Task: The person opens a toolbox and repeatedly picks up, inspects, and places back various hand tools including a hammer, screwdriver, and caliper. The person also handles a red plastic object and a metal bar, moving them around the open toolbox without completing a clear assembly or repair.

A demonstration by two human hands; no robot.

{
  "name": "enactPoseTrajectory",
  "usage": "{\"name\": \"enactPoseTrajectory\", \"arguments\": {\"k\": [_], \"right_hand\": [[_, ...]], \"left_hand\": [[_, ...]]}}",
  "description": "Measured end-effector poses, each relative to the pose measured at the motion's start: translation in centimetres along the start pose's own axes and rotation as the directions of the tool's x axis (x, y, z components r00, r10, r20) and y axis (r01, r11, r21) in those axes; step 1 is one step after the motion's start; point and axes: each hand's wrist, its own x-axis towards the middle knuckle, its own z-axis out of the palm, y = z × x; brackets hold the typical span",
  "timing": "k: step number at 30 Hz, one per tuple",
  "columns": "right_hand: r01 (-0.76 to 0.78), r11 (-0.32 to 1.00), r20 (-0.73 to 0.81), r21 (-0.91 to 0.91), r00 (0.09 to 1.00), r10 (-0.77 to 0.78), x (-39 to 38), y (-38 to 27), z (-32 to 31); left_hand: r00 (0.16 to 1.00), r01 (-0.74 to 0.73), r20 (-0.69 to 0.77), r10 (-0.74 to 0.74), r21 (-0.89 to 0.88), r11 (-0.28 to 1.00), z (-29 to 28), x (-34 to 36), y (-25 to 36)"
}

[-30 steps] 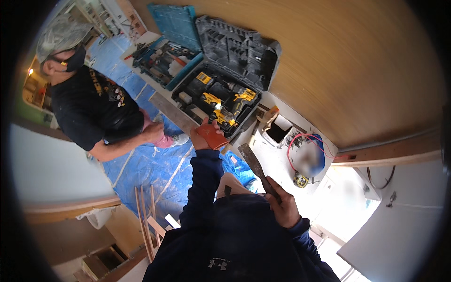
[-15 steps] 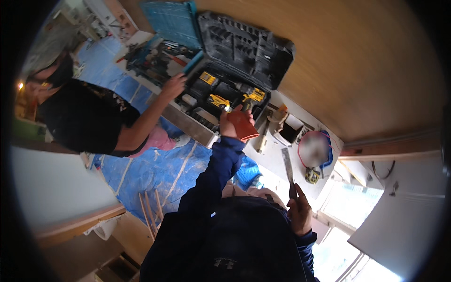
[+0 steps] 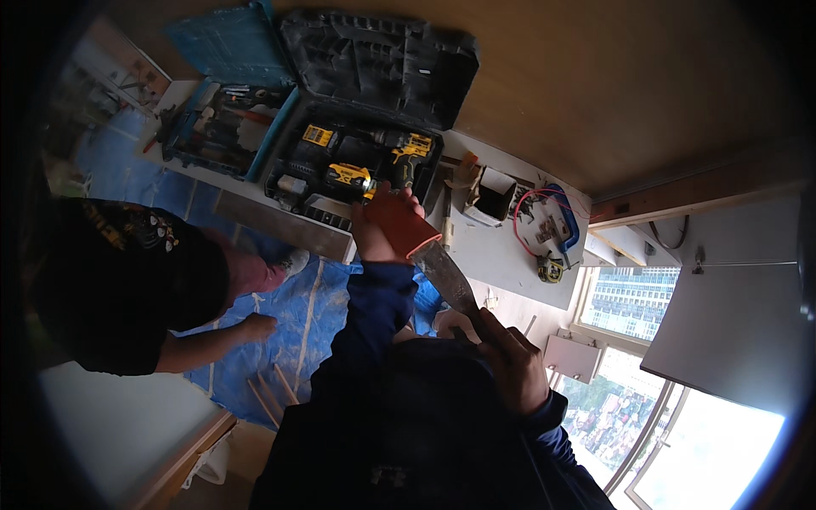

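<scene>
The worktop runs along the wall, carrying the open containers side by side. Largest is the black case, its lid tipped back; a yellow-and-black drill, a yellow block and another yellow piece lie in its tray. Beside it the teal toolbox, also open, is crowded with hand tools. The small box stands with its top open — its dark inside hides any contents.

The left hand reaches forward, fingers curled round the orange sheath, mouth angled toward the right hand. That one grips the handle of the flat-bladed tool, blade slanting up-left — its tip meets the sheath's mouth, though whether inside I cannot tell.
</scene>
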Motion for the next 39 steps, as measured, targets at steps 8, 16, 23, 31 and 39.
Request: {"name": "enactPoseTrajectory", "arguments": {"k": [8,16,23,31,39], "right_hand": [[0.064,0.994,0.036,-0.092,0.998,-0.061,-0.2,-0.5,1.8],[-0.096,0.995,0.110,0.039,0.990,0.091,-1.3,1.0,3.6],[-0.213,0.976,0.158,0.047,0.966,0.203,-3.2,1.7,3.0],[-0.378,0.914,0.258,0.146,0.907,0.334,-6.3,3.4,0.8],[-0.488,0.817,0.214,0.307,0.872,0.441,-10.0,5.4,2.0]], "left_hand": [[0.988,-0.150,-0.027,0.155,0.142,0.978,0.6,-3.4,-0.3],[0.929,-0.174,-0.215,0.301,0.463,0.869,0.6,-8.7,-6.5],[0.930,-0.041,-0.313,0.194,0.435,0.899,-0.7,-10.3,-10.2],[0.945,0.176,-0.327,0.008,0.530,0.830,-0.8,-11.1,-13.0],[0.933,0.161,-0.342,0.110,0.673,0.722,-0.2,-12.0,-16.2]]}}
